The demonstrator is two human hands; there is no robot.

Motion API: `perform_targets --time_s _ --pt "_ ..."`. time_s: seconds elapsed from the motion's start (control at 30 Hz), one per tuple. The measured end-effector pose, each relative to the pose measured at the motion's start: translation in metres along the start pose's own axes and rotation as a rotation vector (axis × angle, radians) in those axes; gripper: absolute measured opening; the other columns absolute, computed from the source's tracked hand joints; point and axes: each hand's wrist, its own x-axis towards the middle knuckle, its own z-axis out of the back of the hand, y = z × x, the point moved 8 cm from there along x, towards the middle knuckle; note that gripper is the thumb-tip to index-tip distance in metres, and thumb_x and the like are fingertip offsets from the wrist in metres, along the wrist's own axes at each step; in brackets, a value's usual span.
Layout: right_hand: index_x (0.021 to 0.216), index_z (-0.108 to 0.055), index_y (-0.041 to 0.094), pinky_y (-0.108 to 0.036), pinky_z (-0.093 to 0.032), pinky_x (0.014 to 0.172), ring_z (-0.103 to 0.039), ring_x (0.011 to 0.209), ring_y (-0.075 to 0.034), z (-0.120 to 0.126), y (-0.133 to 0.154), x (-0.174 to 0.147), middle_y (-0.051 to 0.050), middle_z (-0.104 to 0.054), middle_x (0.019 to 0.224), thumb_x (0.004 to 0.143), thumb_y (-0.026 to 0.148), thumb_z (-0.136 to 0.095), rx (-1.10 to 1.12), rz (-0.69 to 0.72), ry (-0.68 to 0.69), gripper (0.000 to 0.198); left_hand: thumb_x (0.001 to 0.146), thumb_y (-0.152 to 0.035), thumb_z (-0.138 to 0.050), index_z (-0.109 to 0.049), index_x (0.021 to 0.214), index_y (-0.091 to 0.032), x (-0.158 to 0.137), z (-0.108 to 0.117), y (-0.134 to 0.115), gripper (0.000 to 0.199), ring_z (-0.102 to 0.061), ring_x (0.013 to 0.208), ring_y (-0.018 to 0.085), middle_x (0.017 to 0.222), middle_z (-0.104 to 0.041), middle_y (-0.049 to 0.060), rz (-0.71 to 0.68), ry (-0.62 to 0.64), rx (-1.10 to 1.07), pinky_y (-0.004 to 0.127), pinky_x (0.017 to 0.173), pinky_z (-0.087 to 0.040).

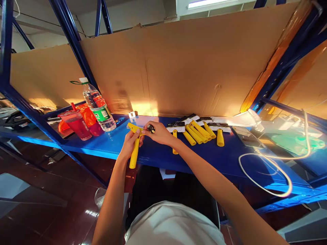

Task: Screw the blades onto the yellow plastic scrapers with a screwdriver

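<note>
My left hand (129, 144) is closed around a yellow T-shaped hand tool (134, 157), its handle pointing down toward me and its crosspiece at the top. My right hand (160, 132) is closed in a pinch at the right end of the crosspiece. A small black object (151, 128) shows in its fingers, too small to name. To the right of my right hand, several similar yellow handles (196, 133) with black-and-white heads or labels lie in a group on the blue shelf (150, 154). One yellow handle (175, 143) lies partly behind my right forearm.
At the left stand a water bottle (102, 114) and a red cup with a straw (78, 124). A small white item (132, 115) sits near the cardboard backing (184, 68). A phone (246, 136) and a looped white cable (286, 180) lie at the right, near a green plastic bag (293, 143).
</note>
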Motion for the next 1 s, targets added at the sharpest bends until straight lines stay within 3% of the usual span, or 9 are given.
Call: perform_targets --time_s 0.13,0.3,0.53,0.6,0.7,0.8,1.0 --pt "0.095 -0.07 0.019 -0.033 -0.047 0.084 -0.066 0.09 -0.02 0.012 0.002 0.003 -0.006 -0.078 0.099 0.093 0.042 -0.068 0.026 -0.01 -0.015 0.023 0.089 -0.062 -0.088 -0.069 0.101 -0.017 0.0 -0.012 0.0 0.051 -0.048 0.056 0.012 0.066 -0.052 -0.003 0.026 0.005 -0.048 0.02 0.044 -0.041" --pt "0.089 -0.072 0.018 -0.029 -0.044 0.072 -0.058 0.072 -0.016 0.04 -0.003 0.013 0.0 -0.07 0.081 0.089 0.041 -0.074 -0.002 -0.093 0.088 0.023 0.093 -0.06 -0.086 -0.062 0.1 -0.019 0.011 -0.035 0.002 0.048 -0.049 0.058 0.01 0.073 -0.055 -0.002 0.103 0.076 -0.066 0.018 0.045 -0.04" --pt "0.085 -0.073 0.018 -0.029 -0.042 0.067 -0.058 0.074 -0.015 0.108 -0.003 0.041 -0.002 -0.07 0.083 0.088 0.033 -0.077 -0.237 -0.064 0.009 0.016 0.092 -0.059 -0.088 -0.061 0.098 -0.02 0.072 -0.079 -0.007 0.047 -0.045 0.053 0.007 0.077 -0.055 -0.004 0.108 0.237 -0.102 0.019 0.043 -0.038" --pt "0.09 -0.073 0.018 -0.028 -0.039 0.06 -0.052 0.063 -0.013 0.124 -0.01 0.049 -0.002 -0.068 0.08 0.089 0.032 -0.079 -0.274 -0.134 0.052 0.015 0.091 -0.058 -0.089 -0.06 0.097 -0.02 0.093 -0.091 -0.003 0.048 -0.044 0.053 0.007 0.078 -0.057 -0.003 0.107 0.282 -0.106 0.019 0.043 -0.038" --pt "0.083 -0.069 0.018 -0.029 -0.035 0.053 -0.045 0.053 -0.011 0.142 -0.019 0.061 0.002 -0.057 0.063 0.088 0.03 -0.081 -0.377 -0.157 0.171 0.018 0.09 -0.057 -0.09 -0.061 0.098 -0.021 0.116 -0.103 0.012 0.047 -0.046 0.055 0.008 0.08 -0.059 -0.002 0.125 0.327 -0.096 0.02 0.045 -0.039" --pt "0.08 -0.068 0.017 -0.027 -0.036 0.055 -0.048 0.055 -0.011 0.151 -0.027 0.072 0.003 -0.049 0.056 0.086 0.028 -0.085 -0.427 -0.153 0.289 0.02 0.092 -0.058 -0.088 -0.062 0.1 -0.021 0.127 -0.108 0.03 0.046 -0.049 0.057 0.01 0.082 -0.062 0.0 0.168 0.355 -0.098 0.022 0.046 -0.042" --pt "0.085 -0.073 0.017 -0.029 -0.037 0.058 -0.056 0.064 -0.016 0.142 -0.046 0.08 -0.002 -0.056 0.062 0.088 0.025 -0.08 -0.39 -0.237 0.39 0.011 0.094 -0.054 -0.086 -0.063 0.095 -0.02 0.12 -0.103 0.041 0.041 -0.046 0.056 0.01 0.081 -0.06 0.001 0.236 0.317 -0.153 0.021 0.043 -0.04"
